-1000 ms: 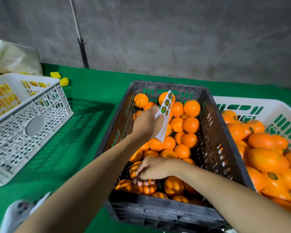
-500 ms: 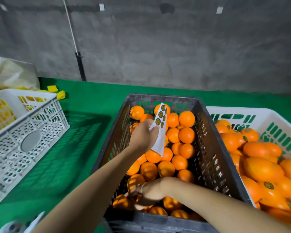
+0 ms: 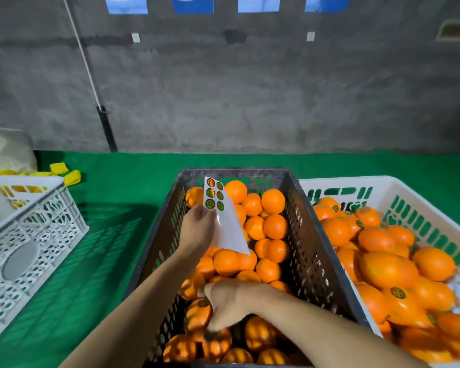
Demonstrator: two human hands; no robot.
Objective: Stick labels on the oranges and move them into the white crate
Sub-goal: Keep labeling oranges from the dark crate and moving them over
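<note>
A black crate (image 3: 314,251) full of unlabelled oranges (image 3: 272,200) stands in the middle of the green table. My left hand (image 3: 197,229) pinches a white label sheet (image 3: 230,232) above the crate; several round stickers sit at its top end. My right hand (image 3: 227,304) reaches across into the crate's near left part, fingers curled down round an orange (image 3: 197,314) that shows a dark label by my thumb. The white crate (image 3: 398,183) on the right holds labelled oranges (image 3: 388,269).
A second white perforated crate (image 3: 37,235) stands at the left with yellow pieces inside. Loose yellow pieces (image 3: 64,172) and a pale bag (image 3: 6,152) lie at the back left. A grey wall closes the back; green cloth (image 3: 104,235) lies between the crates.
The camera has tilted up, so the crates sit lower in view. My left hand turned the label sheet more upright. My right hand stays low in the crate, fingers now curled round an orange.
</note>
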